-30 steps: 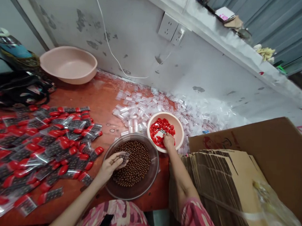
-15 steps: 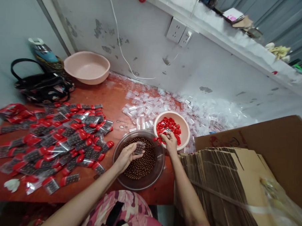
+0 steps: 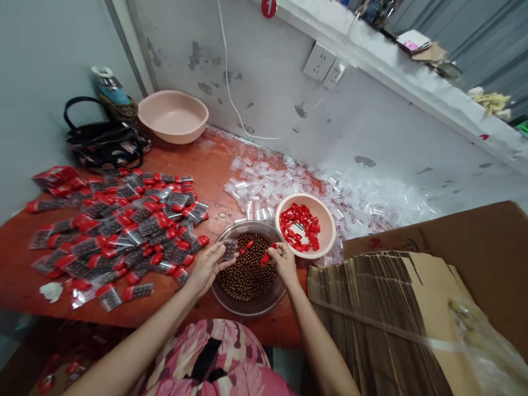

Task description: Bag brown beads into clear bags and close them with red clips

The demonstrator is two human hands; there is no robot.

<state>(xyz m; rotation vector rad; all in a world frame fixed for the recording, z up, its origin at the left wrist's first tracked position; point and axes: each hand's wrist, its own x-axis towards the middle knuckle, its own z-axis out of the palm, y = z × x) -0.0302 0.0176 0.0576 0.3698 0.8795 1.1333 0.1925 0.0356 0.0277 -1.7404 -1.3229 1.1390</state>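
Observation:
My left hand pinches a small clear packet filled with dark brown beads, over the left part of a bowl. Closed on red plastic caps, my right hand hovers above the bowl's right side. Another red cap shows between the hands above the beads; whether it lies there or is falling I cannot tell. Loose brown beads fill the bowl. Just behind, a pale pink bowl holds several red caps.
Many filled red-capped packets cover the table's left. Clear packets are heaped along the wall. A black handbag, a bottle and a pink basin stand at back left. Stacked cardboard borders the right.
My right hand has moved left from the pink bowl to over the beads, carrying red caps. The left hand still holds its packet. The view has shifted slightly.

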